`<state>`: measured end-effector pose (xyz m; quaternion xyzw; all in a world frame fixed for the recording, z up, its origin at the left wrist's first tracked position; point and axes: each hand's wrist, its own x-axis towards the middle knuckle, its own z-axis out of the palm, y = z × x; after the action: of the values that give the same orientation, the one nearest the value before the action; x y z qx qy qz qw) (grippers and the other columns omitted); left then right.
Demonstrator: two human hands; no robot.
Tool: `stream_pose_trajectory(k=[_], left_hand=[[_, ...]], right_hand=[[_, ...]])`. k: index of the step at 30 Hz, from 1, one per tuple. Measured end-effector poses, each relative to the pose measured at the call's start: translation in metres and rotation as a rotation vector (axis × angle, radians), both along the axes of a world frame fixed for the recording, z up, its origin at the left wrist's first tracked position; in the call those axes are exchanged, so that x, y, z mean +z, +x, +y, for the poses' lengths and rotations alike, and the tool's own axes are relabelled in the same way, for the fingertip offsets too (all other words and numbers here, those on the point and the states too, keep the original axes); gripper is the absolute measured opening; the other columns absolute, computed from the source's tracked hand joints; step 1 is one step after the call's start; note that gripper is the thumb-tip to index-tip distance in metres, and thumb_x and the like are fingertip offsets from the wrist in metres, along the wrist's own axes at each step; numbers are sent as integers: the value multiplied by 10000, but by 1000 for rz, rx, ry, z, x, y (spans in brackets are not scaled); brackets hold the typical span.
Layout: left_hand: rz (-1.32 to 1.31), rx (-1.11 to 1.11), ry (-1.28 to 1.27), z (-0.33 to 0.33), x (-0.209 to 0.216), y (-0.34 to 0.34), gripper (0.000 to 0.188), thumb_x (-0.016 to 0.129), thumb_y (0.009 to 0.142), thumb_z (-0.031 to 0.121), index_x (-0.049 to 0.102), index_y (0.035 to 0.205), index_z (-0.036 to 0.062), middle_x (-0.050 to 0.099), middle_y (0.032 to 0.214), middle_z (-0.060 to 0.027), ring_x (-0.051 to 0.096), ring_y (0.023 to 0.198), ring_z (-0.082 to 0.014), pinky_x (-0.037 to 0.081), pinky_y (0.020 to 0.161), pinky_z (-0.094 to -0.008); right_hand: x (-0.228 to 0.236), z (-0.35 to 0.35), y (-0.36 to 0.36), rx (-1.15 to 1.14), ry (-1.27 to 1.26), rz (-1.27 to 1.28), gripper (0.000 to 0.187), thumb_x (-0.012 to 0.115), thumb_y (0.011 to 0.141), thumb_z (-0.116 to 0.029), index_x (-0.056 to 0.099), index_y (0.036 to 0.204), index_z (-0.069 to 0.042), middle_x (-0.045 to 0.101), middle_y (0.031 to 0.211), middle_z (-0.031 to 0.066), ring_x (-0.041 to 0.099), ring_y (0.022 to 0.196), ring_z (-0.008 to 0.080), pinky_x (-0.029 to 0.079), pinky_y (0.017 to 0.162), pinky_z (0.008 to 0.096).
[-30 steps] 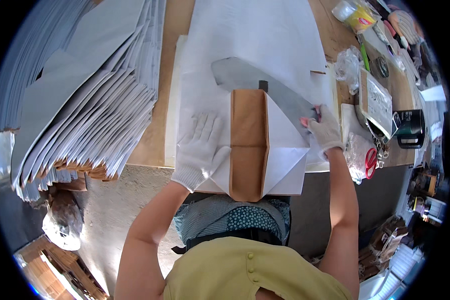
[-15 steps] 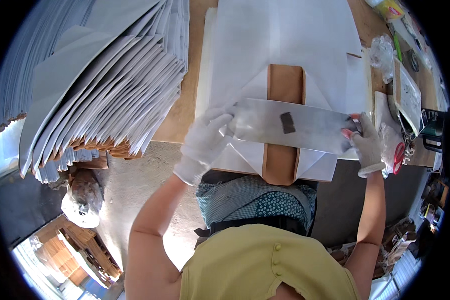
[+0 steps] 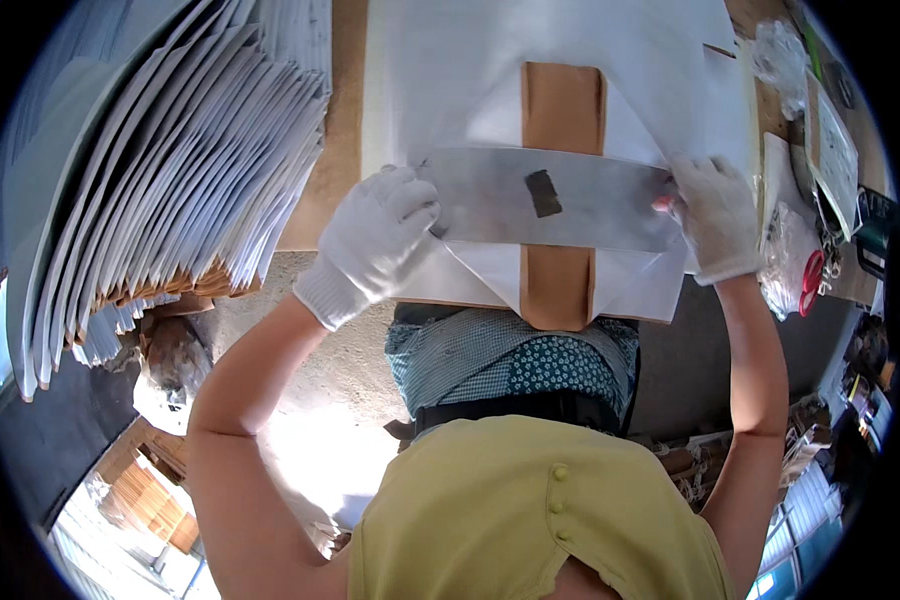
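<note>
A wide, flat grey metal plate [image 3: 480,198] with a dark patch in its middle lies crosswise over the folded end of a white paper bag [image 3: 645,285]. The bag's brown inner strip [image 3: 562,110] shows above and below the plate. My left hand [image 3: 378,238], in a white knit glove, is closed on the plate's left end with the fingers curled over it. At the right end, my gloved right hand [image 3: 715,218] grips the plate, and a reddish fingertip shows against its edge. The undersides of both grips are hidden.
A thick fanned stack of white paper bags [image 3: 190,150] with brown edges fills the table's left side. On the right are red-handled scissors [image 3: 812,282], crumpled clear plastic [image 3: 782,65] and a framed board [image 3: 832,150]. A plastic bag [image 3: 170,375] sits lower left.
The plate has turned from a slight slant to lie nearly square across the brown strip. Both hands keep hold of its ends. The whole view has shifted, so the table sits higher in it.
</note>
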<state>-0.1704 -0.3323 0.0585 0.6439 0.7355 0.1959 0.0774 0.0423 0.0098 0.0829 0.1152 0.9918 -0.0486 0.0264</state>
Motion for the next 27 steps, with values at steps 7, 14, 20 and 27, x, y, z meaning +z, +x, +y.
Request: stream_pose_trajectory(k=[7, 14, 20, 27], left_hand=[[198, -30, -27, 44, -8, 54, 162, 717, 701, 195, 601, 784, 119, 528, 781, -41, 579, 784, -247, 466, 735, -378], [-204, 96, 110, 41, -16, 46, 232, 836, 654, 137, 638, 773, 114, 609, 818, -41, 605, 806, -268, 464, 739, -406], [-271, 420, 59, 52, -10, 68, 278, 874, 629, 131, 679, 825, 106, 639, 856, -46, 623, 869, -280, 466, 758, -419], [45, 701, -81, 89, 13, 40, 714, 925, 628, 230, 695, 1293, 112, 652, 1019, -111, 641, 969, -267, 521, 965, -367]], right_hand=[[11, 10, -48, -291, -399, -416, 333, 819, 800, -79, 634, 1077, -88, 710, 995, 150, 680, 998, 355, 513, 897, 454], [18, -3, 28, 10, -427, -199, 503, 900, 717, -136, 656, 1156, -159, 585, 1366, 101, 570, 1280, 342, 496, 1029, 450], [3, -13, 32, 42, -244, -117, 491, 909, 707, -255, 671, 1130, -176, 609, 1347, 71, 594, 1261, 338, 491, 1043, 459], [8, -11, -3, -41, -266, -195, 621, 934, 684, -305, 650, 1213, -147, 595, 1409, 97, 564, 1319, 353, 464, 1099, 469]])
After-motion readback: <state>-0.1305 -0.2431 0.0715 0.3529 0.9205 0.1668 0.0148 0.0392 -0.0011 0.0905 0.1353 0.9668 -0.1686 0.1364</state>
